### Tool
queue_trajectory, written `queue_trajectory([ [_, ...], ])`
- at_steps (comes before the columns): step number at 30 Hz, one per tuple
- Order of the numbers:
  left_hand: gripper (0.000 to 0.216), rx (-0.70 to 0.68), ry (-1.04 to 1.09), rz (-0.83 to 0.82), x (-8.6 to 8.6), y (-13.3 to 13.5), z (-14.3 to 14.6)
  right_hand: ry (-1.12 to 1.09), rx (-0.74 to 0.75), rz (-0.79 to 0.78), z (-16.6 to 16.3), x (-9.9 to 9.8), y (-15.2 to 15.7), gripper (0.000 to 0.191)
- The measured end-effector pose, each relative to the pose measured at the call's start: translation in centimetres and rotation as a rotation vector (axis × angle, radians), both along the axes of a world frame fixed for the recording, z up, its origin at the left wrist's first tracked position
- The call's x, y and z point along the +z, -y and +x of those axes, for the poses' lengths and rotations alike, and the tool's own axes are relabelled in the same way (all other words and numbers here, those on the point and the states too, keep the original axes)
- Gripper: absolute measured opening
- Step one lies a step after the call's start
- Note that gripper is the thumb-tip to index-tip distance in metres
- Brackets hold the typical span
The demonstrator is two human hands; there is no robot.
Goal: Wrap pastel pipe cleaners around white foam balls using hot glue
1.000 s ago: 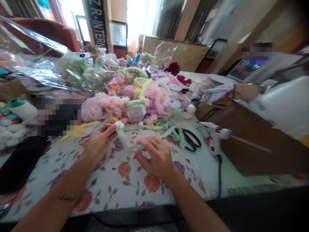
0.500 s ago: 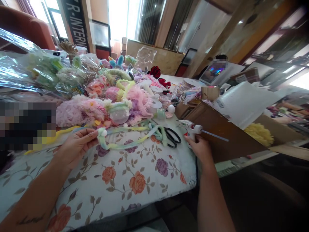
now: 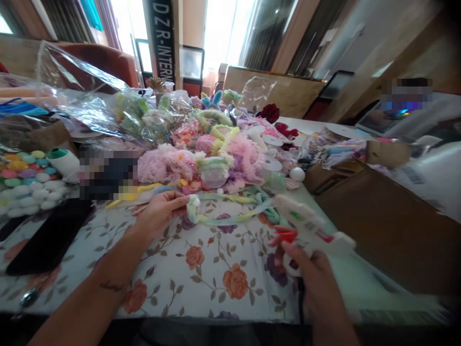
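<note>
Between thumb and fingers, my left hand (image 3: 163,211) pinches the end of a pastel green, yellow and blue fabric strip (image 3: 223,221). A small white pom-pom (image 3: 195,202) sits on that end, beside my fingertips. The strip loops over the flowered tablecloth (image 3: 212,269) towards the right. My right hand (image 3: 306,264) is wrapped round the handle of a white glue gun (image 3: 309,221) with a red trigger. The gun is blurred and tilted, its nozzle pointing left towards the far end of the strip. A clear glue stick appears to trail from its back.
Fluffy pastel craft pieces (image 3: 216,144) are heaped behind the strip. A brown cardboard box (image 3: 389,221) stands to the right. At the left lie a black phone (image 3: 50,235), pom-poms (image 3: 32,187) and a keychain (image 3: 29,298). A white ball (image 3: 297,174) rests near the box.
My view has turned left, bringing the phone and pom-poms into sight. The glue gun has been lifted nearer to me and turned, and it now hides the scissors. My left hand still pinches the strip.
</note>
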State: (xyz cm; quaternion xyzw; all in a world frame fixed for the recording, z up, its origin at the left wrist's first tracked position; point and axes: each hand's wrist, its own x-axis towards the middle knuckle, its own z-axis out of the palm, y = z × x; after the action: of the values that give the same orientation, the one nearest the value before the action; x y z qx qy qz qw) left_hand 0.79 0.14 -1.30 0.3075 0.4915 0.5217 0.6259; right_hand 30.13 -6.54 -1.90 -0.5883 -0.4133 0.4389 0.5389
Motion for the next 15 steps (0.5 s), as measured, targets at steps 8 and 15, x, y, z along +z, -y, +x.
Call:
queue_trajectory([
  [8,0.033,-0.035,-0.032,0.028,-0.2,0.2,0.1,-0.15,0.396,-0.22,-7.3,-1.5,1.5,0.043],
  [15,0.033,-0.063,-0.073,0.05,0.0,0.4,0.2,-0.048,0.367,-0.303,-7.8,-2.0,1.7,0.046],
])
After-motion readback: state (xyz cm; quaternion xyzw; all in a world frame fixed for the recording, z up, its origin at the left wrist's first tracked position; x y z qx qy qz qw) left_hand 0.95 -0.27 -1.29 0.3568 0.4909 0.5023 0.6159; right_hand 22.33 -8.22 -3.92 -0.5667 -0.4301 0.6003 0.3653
